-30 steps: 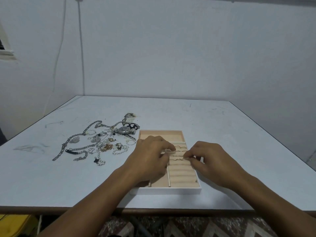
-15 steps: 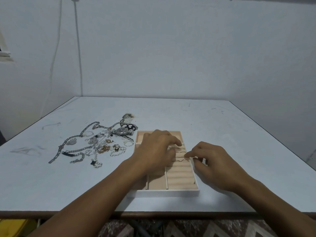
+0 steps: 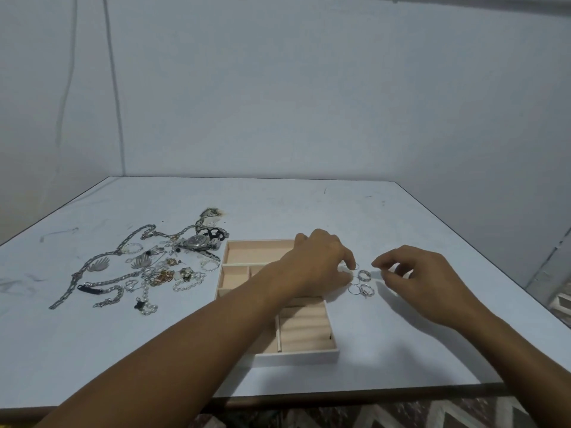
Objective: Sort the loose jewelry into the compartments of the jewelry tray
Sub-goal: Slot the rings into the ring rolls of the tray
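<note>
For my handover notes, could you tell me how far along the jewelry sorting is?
Done: nothing; visible compartments of the tray look empty. In hand: left hand and right hand are at loose rings on the table right of the tray. Left: the pile of chains, watch and pearls.

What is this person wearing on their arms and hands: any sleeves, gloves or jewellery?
The left hand and the right hand are bare: no gloves, and no rings that I can see on the fingers. Both forearms are uncovered as far as the picture's edge, so no sleeve shows. Neither wrist carries a watch or bracelet.
</note>
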Tool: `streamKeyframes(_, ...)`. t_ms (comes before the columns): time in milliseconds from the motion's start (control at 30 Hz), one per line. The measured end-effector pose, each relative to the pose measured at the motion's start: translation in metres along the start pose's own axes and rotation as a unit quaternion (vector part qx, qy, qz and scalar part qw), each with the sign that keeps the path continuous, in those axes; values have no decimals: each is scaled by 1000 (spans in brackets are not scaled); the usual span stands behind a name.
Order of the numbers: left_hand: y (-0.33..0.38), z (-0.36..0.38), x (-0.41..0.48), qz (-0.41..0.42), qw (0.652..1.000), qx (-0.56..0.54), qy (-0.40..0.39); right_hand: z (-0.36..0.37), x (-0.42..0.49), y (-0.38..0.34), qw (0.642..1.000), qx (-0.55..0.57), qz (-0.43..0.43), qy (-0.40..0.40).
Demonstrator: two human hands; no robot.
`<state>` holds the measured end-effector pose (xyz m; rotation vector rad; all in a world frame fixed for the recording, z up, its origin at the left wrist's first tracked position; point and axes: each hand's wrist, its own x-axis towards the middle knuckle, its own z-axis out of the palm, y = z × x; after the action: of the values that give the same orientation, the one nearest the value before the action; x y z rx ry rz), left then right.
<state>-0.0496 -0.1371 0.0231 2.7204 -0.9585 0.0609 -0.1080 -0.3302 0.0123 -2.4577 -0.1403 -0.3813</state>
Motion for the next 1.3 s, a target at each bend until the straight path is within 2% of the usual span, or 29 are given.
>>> streamKeyframes(333,7,13,22,45,998,33,-7,11,-15,2,997,-36,25,-58)
streamKeyframes(567,7,20,30,76,996,47,28,14,-13,0,996,-56,19,-60)
streamKeyframes(900,8,23,35,109,991,73,18,14,-15,2,995,-78,-11,-61)
streamKeyframes(1100,7,18,28,101,991,39,74,12,-20,5,996,-60,-47,-40)
streamKeyframes(1300,-2,3,17,93,991,-7,99,11,-20,-1,999,-34,-35,-21)
